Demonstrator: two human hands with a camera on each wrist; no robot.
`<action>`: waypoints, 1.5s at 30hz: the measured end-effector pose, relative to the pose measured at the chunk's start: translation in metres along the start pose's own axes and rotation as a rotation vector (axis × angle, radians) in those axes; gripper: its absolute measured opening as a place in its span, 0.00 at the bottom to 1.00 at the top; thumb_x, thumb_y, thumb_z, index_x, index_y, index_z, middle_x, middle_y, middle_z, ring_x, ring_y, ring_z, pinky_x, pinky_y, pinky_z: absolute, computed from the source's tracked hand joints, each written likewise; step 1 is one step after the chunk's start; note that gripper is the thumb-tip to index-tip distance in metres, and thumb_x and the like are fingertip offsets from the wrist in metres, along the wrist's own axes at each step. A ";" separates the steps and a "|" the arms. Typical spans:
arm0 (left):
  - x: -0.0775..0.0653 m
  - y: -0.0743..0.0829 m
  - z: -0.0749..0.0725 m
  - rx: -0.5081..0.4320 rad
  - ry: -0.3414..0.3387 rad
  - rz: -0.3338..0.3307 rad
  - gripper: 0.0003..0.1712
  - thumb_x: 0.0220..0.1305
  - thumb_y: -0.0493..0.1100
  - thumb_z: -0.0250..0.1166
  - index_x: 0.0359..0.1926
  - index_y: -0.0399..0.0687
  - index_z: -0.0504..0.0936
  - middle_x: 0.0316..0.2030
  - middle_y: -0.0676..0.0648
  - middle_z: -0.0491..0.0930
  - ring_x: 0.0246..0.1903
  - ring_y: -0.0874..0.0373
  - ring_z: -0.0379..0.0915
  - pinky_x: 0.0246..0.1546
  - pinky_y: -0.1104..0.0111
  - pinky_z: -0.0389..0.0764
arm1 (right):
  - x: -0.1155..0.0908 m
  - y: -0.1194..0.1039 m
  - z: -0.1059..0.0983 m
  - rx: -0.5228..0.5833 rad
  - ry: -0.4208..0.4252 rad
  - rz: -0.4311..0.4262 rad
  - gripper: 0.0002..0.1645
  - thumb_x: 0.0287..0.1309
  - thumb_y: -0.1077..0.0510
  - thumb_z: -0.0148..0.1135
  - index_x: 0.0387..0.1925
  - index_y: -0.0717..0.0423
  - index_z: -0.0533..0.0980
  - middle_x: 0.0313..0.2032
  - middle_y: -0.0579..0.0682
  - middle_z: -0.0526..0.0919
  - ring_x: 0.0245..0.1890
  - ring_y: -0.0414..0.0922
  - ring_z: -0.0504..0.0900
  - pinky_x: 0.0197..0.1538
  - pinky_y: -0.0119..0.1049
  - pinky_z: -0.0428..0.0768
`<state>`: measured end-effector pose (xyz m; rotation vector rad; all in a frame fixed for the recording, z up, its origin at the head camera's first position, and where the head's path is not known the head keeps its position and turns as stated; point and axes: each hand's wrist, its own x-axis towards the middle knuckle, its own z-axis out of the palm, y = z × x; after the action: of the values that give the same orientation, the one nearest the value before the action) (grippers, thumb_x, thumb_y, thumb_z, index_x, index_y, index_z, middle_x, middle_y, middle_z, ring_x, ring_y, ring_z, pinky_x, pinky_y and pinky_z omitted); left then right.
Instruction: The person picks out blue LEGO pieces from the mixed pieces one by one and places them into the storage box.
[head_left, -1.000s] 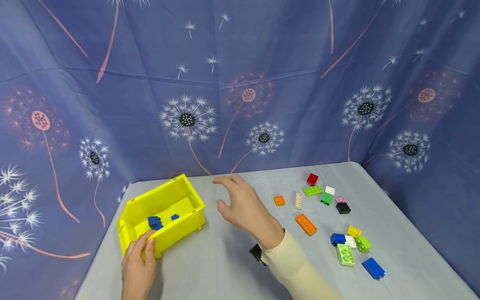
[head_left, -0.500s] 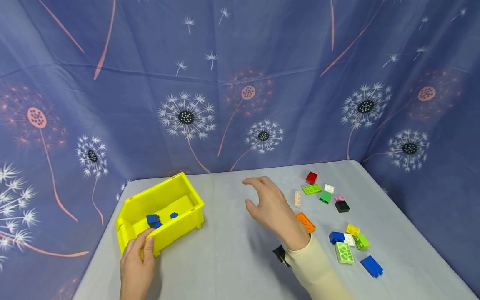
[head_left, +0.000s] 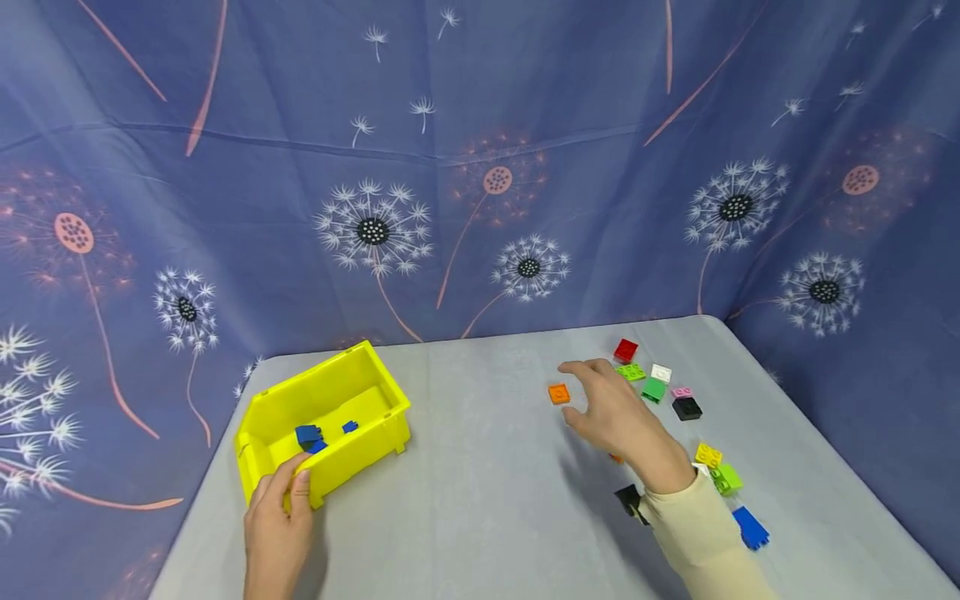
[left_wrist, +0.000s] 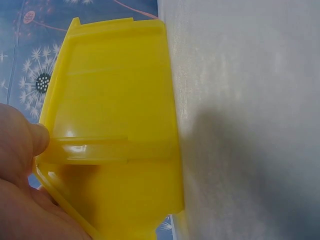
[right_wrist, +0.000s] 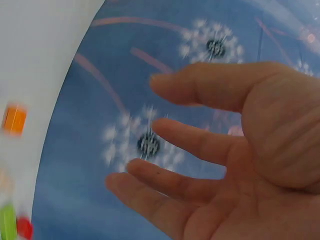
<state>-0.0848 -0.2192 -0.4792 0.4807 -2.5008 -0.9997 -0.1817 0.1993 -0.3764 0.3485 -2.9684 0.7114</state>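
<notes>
My left hand (head_left: pixel 276 525) grips the near rim of a yellow plastic bin (head_left: pixel 360 454), its thumb outside the wall. In the left wrist view the thumb presses on the edge of the bin (left_wrist: pixel 115 95). Several blue toy bricks (head_left: pixel 308 437) lie inside it. Over the right half of the table hangs my right hand (head_left: pixel 622 421), holding nothing, thumb and fingers spread apart. A small orange square brick (head_left: pixel 558 394) lies just left of its fingertips. The right wrist view confirms a bare palm and parted fingers on the right hand (right_wrist: pixel 210 170).
Beyond the right hand lie red (head_left: pixel 626 351), lime (head_left: pixel 631 372), white (head_left: pixel 661 373), green (head_left: pixel 654 390), pink and black (head_left: pixel 687 408) bricks. Nearer are yellow (head_left: pixel 708 454), lime and blue (head_left: pixel 751 528) bricks; the right forearm hides others. A patterned blue curtain (head_left: pixel 450 250) backs the grey table (head_left: pixel 465 517).
My right hand has moved right, away from the bin and past the orange square brick, its fingers staying parted. The left hand and bin have stayed in place.
</notes>
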 end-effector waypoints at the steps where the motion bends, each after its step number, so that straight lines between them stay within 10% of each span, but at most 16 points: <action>1: 0.000 0.000 0.000 0.000 0.001 0.003 0.18 0.82 0.47 0.53 0.64 0.49 0.80 0.48 0.36 0.78 0.50 0.39 0.73 0.50 0.46 0.69 | -0.001 0.007 -0.005 -0.012 -0.025 0.024 0.35 0.60 0.58 0.70 0.69 0.53 0.73 0.66 0.65 0.72 0.60 0.62 0.76 0.57 0.62 0.78; 15: 0.004 -0.002 -0.004 0.016 0.017 0.025 0.18 0.82 0.47 0.53 0.64 0.49 0.80 0.46 0.36 0.78 0.47 0.40 0.73 0.46 0.49 0.67 | -0.022 0.088 -0.029 -0.133 -0.160 0.218 0.38 0.59 0.53 0.73 0.68 0.64 0.72 0.58 0.75 0.73 0.54 0.70 0.76 0.54 0.66 0.76; 45: 0.001 0.002 0.000 0.011 -0.012 -0.019 0.19 0.82 0.49 0.52 0.65 0.51 0.80 0.46 0.38 0.77 0.45 0.43 0.71 0.44 0.54 0.66 | -0.037 0.125 0.018 -0.206 -0.328 0.361 0.20 0.49 0.64 0.73 0.46 0.64 0.81 0.44 0.65 0.80 0.40 0.56 0.76 0.49 0.60 0.78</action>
<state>-0.0858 -0.2182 -0.4774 0.5036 -2.5184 -0.9995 -0.1750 0.3071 -0.4518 -0.1001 -3.4244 0.3930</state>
